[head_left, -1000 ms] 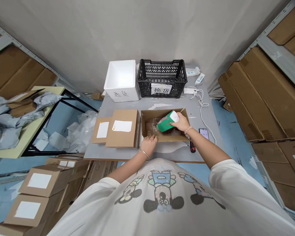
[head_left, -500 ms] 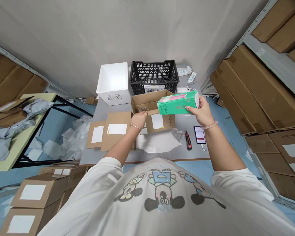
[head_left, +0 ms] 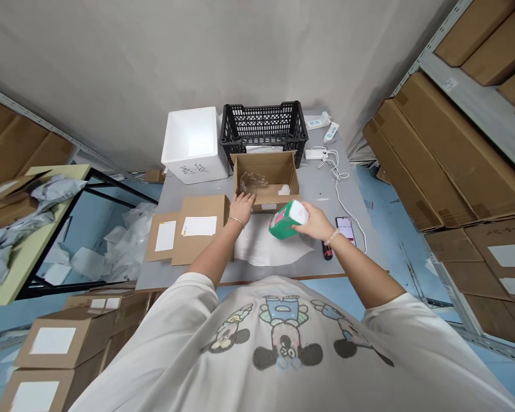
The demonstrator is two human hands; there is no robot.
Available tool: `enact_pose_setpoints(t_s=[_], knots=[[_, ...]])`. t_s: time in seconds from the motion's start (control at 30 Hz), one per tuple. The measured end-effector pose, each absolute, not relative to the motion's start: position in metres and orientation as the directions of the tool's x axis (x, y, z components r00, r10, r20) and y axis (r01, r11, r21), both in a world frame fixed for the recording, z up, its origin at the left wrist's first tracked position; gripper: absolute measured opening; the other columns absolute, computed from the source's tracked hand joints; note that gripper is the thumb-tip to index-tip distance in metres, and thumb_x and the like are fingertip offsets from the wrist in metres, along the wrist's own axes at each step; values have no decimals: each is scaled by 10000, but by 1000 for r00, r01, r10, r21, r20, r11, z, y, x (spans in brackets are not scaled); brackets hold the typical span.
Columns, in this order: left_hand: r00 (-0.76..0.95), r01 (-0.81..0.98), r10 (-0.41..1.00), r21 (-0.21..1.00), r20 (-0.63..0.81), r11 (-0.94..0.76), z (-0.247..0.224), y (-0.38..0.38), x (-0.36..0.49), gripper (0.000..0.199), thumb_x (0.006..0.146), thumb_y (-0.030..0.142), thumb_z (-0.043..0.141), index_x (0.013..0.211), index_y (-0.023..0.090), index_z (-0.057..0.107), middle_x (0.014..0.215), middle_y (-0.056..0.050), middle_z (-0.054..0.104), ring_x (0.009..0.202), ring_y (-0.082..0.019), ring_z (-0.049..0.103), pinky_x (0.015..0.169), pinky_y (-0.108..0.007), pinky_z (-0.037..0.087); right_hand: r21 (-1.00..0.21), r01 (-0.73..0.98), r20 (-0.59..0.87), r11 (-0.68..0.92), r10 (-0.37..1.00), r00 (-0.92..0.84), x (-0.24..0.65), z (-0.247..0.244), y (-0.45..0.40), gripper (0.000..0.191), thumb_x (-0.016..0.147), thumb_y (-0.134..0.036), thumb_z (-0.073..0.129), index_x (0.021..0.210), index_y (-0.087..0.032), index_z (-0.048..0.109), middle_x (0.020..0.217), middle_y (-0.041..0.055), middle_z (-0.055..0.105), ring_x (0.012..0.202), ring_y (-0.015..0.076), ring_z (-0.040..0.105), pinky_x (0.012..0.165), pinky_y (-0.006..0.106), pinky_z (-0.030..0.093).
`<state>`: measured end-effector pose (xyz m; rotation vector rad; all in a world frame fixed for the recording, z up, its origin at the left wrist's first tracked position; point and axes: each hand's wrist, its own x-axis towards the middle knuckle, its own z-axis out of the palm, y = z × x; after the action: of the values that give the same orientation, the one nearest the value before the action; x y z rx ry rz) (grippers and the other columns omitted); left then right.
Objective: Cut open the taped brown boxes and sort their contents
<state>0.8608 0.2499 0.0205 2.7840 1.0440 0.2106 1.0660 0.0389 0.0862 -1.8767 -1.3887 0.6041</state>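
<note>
Right up front, the right hand (head_left: pixel 313 223) has its fingers wrapped firmly round a green-and-white rectangular carton (head_left: pixel 285 220), holding it tilted over a crumpled white paper sheet (head_left: pixel 257 246), outside the box. The left hand (head_left: pixel 241 207) lies open, fingers slightly spread, holding nothing, at the near edge of an open brown cardboard box (head_left: pixel 264 169). That box has only crumpled clear plastic wrap (head_left: pixel 253 182) and a small white scrap (head_left: pixel 284 190) inside. Off to the right, a red-and-black utility knife (head_left: pixel 327 250) and a smartphone (head_left: pixel 345 229); to the left, flat kraft cardboard boxes with white labels (head_left: pixel 199 226). Farther out, a black plastic crate (head_left: pixel 264 123) stands beside a white foam box (head_left: pixel 193 146).
</note>
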Motion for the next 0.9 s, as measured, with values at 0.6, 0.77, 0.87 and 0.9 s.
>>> enact_pose_setpoints(t_s=[0.6,0.77,0.87,0.9], knots=[[439,546,694,783,-571,299,-74,154,822,805,599,84,662,1373,155,451,1488,-185,404,1352,-300,427,1106,-431,361,-611,747,-161,-264,964,210,997,-28,59,595,609,-248,764,1146,-186,517,1056,92,570,919,223,577,840,328,460],[289,564,509,574,-811,594,-98,154,816,373,770,366,655,1070,156,584,1062,-145,660,869,-226,683,752,-349,552,-728,622,-150,-290,952,269,1008,-31,53,635,561,-211,780,1144,-198,530,1068,82,595,970,241,571,880,354,455],[263,534,446,514,-856,671,-104,152,815,445,862,568,510,1011,154,583,956,-121,654,714,-187,668,657,-330,558,-852,402,-212,-335,923,320,1019,-35,43,648,564,-281,790,1147,-209,516,1037,43,617,942,228,582,854,359,476],[276,498,418,501,-865,707,-104,151,815,493,869,618,474,1020,161,581,944,-113,651,702,-184,664,650,-333,562,-884,319,-238,-340,918,317,1023,-37,38,652,573,-305,786,1155,-208,508,1031,34,619,935,219,586,850,354,481]])
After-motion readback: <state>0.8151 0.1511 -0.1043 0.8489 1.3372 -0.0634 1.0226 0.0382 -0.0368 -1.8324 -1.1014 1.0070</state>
